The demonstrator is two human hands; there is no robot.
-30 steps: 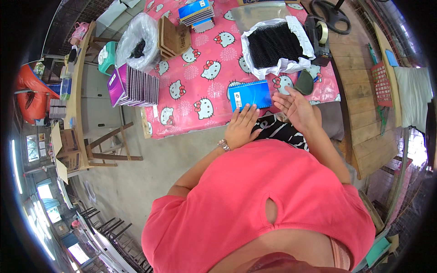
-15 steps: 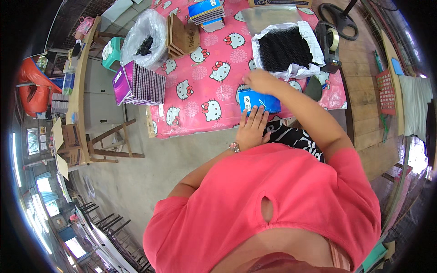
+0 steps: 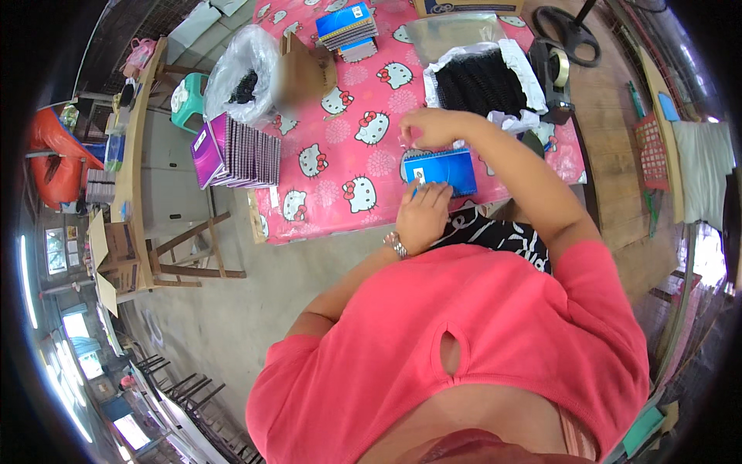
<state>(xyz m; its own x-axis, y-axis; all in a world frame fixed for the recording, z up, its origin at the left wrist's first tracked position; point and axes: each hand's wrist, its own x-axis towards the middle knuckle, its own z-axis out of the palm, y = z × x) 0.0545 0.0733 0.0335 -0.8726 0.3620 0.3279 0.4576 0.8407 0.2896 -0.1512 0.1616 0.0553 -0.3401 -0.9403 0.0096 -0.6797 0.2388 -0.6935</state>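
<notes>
A blue spiral notebook [image 3: 452, 168] lies on the pink patterned table cover close to my body, its coil along the far edge. My left hand [image 3: 425, 216] holds it at the near left corner, fingers together over the edge. Just beyond the coil edge, my right hand [image 3: 434, 127] is closed in a pinch, fingertips down and to the left. Whatever those fingertips hold, if anything, is too small to make out.
Black plastic coils fill a white-lined box [image 3: 487, 81] beyond my right arm, beside a tape dispenser [image 3: 558, 81]. Purple notebooks [image 3: 243, 155] are stacked at the left. Blue notebooks [image 3: 345, 29], a brown wooden holder [image 3: 305, 69] and a clear plastic bag [image 3: 246, 66] stand farther back.
My right hand has shifted left and lower, its fingertips now nearer the table. My left hand has slid slightly toward me, and its fingers have drawn together at the notebook's edge.
</notes>
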